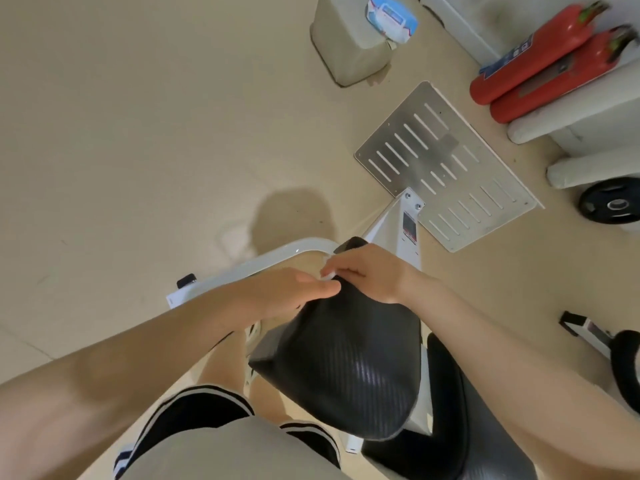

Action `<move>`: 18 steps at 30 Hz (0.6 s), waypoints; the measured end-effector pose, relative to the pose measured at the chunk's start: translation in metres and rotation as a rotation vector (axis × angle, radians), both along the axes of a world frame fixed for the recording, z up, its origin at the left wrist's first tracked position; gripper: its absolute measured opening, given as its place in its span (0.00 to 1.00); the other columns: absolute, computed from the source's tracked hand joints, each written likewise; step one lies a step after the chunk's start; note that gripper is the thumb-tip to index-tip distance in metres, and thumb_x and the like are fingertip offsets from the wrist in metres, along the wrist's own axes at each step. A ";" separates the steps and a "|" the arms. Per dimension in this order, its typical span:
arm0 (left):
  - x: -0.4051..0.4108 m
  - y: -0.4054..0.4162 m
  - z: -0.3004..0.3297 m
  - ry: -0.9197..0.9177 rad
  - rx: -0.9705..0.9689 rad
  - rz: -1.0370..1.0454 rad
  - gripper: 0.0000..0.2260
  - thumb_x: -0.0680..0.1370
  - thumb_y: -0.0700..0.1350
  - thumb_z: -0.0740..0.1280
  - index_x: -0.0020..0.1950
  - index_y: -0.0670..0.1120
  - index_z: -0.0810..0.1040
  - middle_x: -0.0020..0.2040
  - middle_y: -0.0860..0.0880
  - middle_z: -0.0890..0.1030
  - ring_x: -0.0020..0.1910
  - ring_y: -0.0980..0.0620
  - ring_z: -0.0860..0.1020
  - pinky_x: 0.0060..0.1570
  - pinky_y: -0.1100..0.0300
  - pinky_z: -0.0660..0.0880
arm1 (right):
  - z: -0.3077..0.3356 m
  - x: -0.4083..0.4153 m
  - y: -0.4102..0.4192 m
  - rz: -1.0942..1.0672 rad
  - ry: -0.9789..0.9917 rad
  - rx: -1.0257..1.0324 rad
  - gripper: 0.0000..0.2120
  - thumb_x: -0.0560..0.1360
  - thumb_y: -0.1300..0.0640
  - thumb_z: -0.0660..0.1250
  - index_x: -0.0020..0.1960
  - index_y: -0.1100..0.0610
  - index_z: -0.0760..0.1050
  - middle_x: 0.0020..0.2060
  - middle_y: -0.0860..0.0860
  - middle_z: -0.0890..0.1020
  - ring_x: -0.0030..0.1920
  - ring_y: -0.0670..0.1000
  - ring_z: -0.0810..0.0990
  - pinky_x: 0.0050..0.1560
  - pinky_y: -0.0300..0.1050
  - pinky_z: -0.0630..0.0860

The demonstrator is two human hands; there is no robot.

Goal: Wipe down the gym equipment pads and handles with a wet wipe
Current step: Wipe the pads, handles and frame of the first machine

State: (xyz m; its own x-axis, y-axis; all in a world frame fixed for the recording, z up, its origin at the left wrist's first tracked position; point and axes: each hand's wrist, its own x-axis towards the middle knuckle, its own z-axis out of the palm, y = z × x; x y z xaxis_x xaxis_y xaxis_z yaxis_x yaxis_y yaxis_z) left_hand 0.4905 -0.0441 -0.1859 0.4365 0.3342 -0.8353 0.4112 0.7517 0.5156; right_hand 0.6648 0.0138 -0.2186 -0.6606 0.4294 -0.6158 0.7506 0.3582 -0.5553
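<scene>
Two bare hands are meeting at the far end of one black textured pad (349, 358). The left hand (291, 292) and right hand (367, 271) are both pinching one small white wet wipe (327, 273) between their fingers; most of it is lying hidden under the fingers. A second black pad (446, 403) is being cut off at the lower edge. Around them are sitting one wipes pack (391, 19) on a bin (346, 46), two red extinguishers (540, 64), one slotted metal plate (446, 164) and one weight disc (609, 204), all well apart from the hands.
</scene>
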 end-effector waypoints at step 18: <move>0.046 0.062 -0.071 0.046 0.122 0.041 0.18 0.76 0.45 0.64 0.67 0.53 0.70 0.57 0.59 0.73 0.57 0.59 0.71 0.54 0.65 0.66 | -0.081 0.051 0.036 -0.806 -0.188 -0.120 0.17 0.79 0.64 0.52 0.61 0.58 0.75 0.62 0.55 0.76 0.62 0.54 0.72 0.58 0.38 0.63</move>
State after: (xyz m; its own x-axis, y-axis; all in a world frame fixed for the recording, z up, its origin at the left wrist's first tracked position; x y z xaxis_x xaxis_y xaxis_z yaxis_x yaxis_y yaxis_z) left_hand 0.5361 0.0180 -0.2570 0.3823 0.4513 -0.8063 0.4071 0.7011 0.5855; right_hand 0.7161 0.0496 -0.3000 -0.0605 0.6508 -0.7568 0.8356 -0.3817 -0.3950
